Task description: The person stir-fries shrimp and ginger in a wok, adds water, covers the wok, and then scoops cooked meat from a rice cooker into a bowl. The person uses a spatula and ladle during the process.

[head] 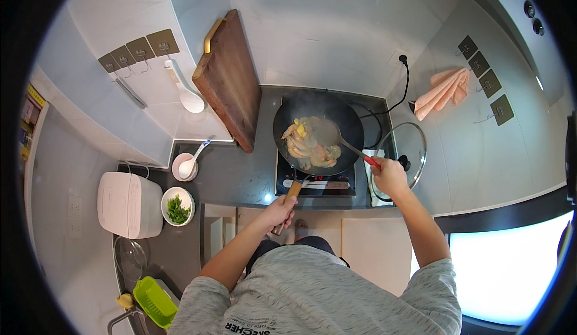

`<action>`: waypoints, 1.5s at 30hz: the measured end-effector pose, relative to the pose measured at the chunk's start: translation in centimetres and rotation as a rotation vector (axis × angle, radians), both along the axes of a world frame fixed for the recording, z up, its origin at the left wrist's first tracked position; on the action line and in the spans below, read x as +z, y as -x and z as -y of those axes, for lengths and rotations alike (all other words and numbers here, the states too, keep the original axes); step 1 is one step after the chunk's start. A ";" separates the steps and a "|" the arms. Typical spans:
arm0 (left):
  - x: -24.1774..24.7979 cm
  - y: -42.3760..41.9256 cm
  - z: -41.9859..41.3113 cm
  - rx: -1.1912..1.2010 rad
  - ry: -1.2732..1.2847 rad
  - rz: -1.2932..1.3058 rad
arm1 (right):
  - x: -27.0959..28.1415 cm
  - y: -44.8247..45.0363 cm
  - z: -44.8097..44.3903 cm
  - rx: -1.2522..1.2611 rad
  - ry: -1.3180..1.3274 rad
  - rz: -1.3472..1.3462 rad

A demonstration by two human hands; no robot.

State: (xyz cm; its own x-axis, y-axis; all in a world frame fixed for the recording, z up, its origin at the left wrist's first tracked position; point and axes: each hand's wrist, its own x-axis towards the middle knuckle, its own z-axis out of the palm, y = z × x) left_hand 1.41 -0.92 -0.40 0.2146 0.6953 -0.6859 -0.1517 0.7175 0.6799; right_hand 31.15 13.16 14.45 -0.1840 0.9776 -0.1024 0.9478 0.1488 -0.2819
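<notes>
A dark wok [347, 154] stands on an induction cooktop [315, 191] with a lit display. My left hand [281, 212] grips its wooden handle [294, 190]. My right hand [390, 176] is closed around the red handle of a metal spatula [354, 148], whose broad head lies over the food in the wok. Shrimp [296, 146] with yellow pieces, which look like ginger slices, fill the middle and left of the wok. Steam rises and partly veils the spatula head and some shrimp.
A glass lid [423, 143] leans at the right wall over a folded cloth [378, 197]. A wooden cutting board [234, 78] stands behind on the left. Farther left are a pink bowl [176, 166] with a white spoon, a white bowl [191, 215] of chopped greens and a white rice cooker [119, 204].
</notes>
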 end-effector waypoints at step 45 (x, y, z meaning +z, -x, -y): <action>0.0 0.5 -0.4 -0.016 -0.016 0.010 | -1.0 2.9 -1.0 0.139 -0.159 -0.017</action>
